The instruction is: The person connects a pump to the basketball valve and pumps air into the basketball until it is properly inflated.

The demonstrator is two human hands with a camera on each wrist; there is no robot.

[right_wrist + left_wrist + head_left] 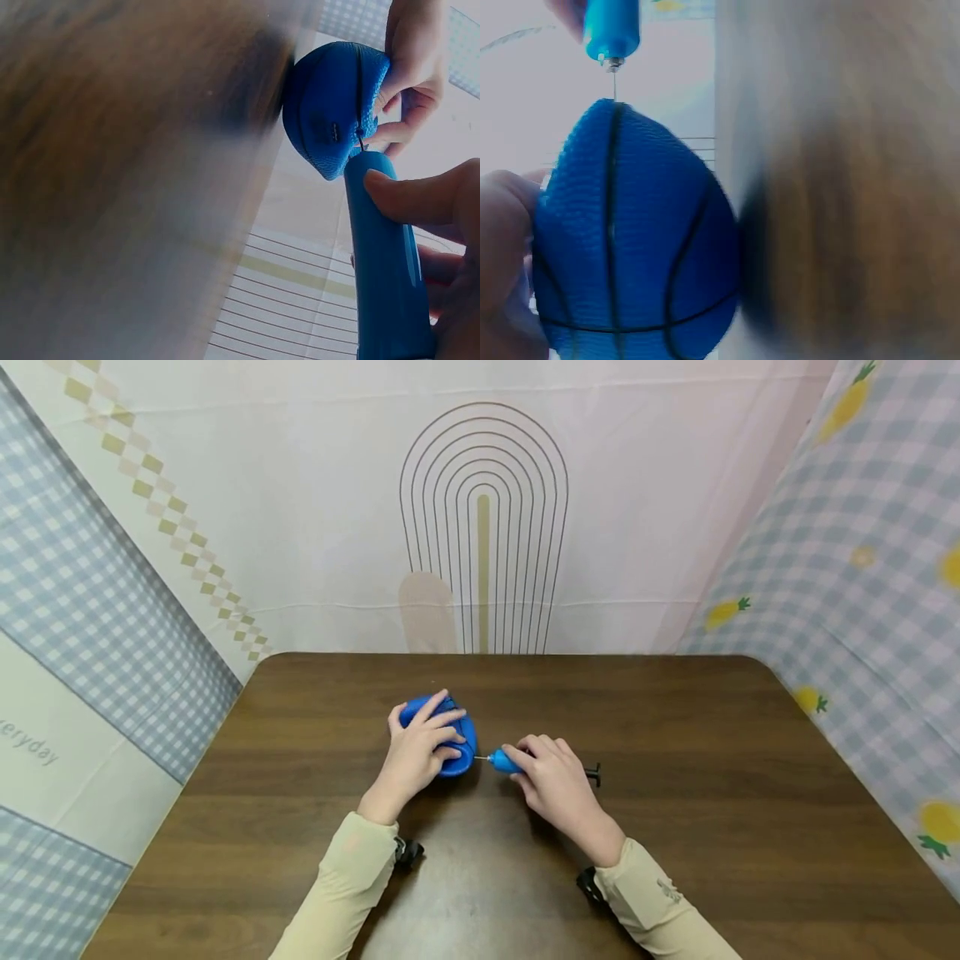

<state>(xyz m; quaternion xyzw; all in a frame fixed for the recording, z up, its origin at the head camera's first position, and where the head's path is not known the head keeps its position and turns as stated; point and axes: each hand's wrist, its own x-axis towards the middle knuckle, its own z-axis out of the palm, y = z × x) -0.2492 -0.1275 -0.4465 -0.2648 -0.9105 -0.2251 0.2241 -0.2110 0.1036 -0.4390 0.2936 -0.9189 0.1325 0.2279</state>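
A soft, partly collapsed blue basketball (468, 732) with black seams sits on the table, its upper side caved in. My left hand (414, 750) holds it from the left and above, fingers spread over the sunken top and thumb at the near edge. To the right, my right hand (557, 783) grips the blue barrel of a small ball pump (386, 262). A thin metal needle (615, 86) runs from the pump's tip to the seam at the ball's edge; its far end is hidden there. The pump's black handle (594, 774) sticks out beyond the right hand.
A dark brown wooden table (675, 710) with rounded far corners lies under both hands. Behind it hangs a white patterned cloth (322, 527), with checked cloth (862, 610) at the sides. Each wrist bears a black strapped camera (408, 854).
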